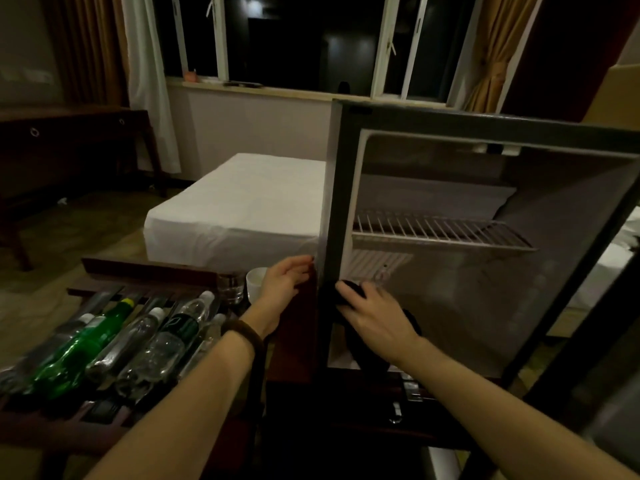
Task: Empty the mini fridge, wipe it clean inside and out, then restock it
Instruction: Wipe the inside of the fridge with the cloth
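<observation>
mini fridge [485, 209] stands open (shelf bare), left hand [285, 282] flat against its side edge, right hand [375, 318] pressing dark cloth [349, 294] inside.

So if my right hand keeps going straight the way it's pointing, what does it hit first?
Probably the fridge's left inner wall: the right hand, pressing a dark cloth, points up-left toward it. Depth is unclear.
</observation>
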Motion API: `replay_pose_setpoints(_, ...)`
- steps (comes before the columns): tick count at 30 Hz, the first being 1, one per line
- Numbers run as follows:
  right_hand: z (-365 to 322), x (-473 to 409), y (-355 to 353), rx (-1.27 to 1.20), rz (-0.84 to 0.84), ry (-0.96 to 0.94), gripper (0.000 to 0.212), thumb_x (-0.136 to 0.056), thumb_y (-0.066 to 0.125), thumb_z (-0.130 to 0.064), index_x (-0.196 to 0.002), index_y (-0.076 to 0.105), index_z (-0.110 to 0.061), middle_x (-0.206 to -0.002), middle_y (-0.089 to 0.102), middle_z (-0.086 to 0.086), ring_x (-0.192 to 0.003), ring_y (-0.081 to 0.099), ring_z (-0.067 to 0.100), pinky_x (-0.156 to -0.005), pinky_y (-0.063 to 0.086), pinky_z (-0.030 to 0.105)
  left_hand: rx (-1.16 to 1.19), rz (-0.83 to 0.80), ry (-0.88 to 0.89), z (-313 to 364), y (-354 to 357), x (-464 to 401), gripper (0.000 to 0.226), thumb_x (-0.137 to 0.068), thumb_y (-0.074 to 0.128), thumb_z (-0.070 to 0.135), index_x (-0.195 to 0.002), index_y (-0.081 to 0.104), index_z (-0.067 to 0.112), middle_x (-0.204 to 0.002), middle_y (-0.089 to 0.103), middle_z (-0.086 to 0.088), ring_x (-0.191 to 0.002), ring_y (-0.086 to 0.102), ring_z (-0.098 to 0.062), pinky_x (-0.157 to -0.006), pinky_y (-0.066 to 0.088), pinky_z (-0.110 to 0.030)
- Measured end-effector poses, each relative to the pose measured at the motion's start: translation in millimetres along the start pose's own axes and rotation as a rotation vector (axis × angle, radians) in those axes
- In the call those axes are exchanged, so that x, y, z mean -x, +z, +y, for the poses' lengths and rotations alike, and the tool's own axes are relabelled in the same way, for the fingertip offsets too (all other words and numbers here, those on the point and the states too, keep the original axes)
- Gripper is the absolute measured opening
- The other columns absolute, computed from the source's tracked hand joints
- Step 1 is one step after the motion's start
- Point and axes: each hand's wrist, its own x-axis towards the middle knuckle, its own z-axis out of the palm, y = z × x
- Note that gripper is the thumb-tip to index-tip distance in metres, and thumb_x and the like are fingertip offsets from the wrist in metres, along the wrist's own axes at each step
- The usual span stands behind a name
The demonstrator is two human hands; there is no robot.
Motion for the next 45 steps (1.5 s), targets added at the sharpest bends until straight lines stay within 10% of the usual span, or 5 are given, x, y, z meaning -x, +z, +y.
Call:
replay_pose_setpoints(5,24.7,-47.4,-44.9,0.037,0.163,0.12,0.03,-0.081,0.049,-0.009,-0.107,0.064,-0.009,-0.128,0.035,0.011,-0.085,0.036,0.029,-0.054,0.044,0.035,0.011,0.012,-0.03,-12.3,-6.4,-3.4,0.033,-0.096,0.034,-0.001,-0.119,0.056,0.009,-0.106,0.061,0.0,-0.093,0.057,-0.011,-0.063,0.046,-0.012)
replay_pose_setpoints(10,35.1,-69.7,-62.8,0.084,0.264,0.194,0.029,-0.082,0.046,-0.005,-0.106,0.063,-0.006,-0.127,0.048,0.016,-0.087,0.036,0.032,-0.056,0.04,0.036,0.047,0.049,-0.074,-31.3,-3.0,-10.8,0.03,-0.095,0.036,0.005,-0.108,0.059,0.019,-0.107,0.062,0.003,-0.101,0.056,-0.013,-0.077,0.041,-0.024)
replay_pose_setpoints(20,-37.4,21.5,39.3,0.005,-0.109,-0.068,0.041,-0.078,0.034,-0.019,-0.09,0.072,-0.017,-0.122,0.047,0.008,-0.089,0.04,0.027,-0.055,0.049,0.034,0.013,0.117,-0.214,-75.1,-18.4,-0.6,0.02,-0.095,0.043,0.01,-0.102,0.059,0.02,-0.107,0.062,0.0,-0.099,0.056,-0.016,-0.091,0.036,-0.032)
replay_pose_setpoints(33,36.0,-79.1,-63.9,0.118,0.387,0.345,0.021,-0.084,0.056,-0.008,-0.104,0.061,-0.011,-0.121,0.047,0.017,-0.09,0.052,0.039,-0.054,0.041,0.031,0.04,0.087,-0.203,-75.7,-21.4,-4.4,0.021,-0.095,0.043,0.01,-0.097,0.06,0.023,-0.103,0.064,0.003,-0.09,0.06,-0.009,-0.093,0.038,-0.032)
replay_pose_setpoints(45,-80.6,52.0,72.9,-0.048,-0.335,0.099,0.015,-0.071,0.059,-0.019,-0.077,0.073,-0.019,-0.107,0.06,0.011,-0.081,0.059,0.028,-0.054,0.051,0.036,0.004,0.098,-0.289,-108.8,-14.7,6.1,0.033,-0.093,0.033,0.003,-0.106,0.058,0.021,-0.106,0.063,0.001,-0.098,0.058,-0.014,-0.093,0.037,-0.031)
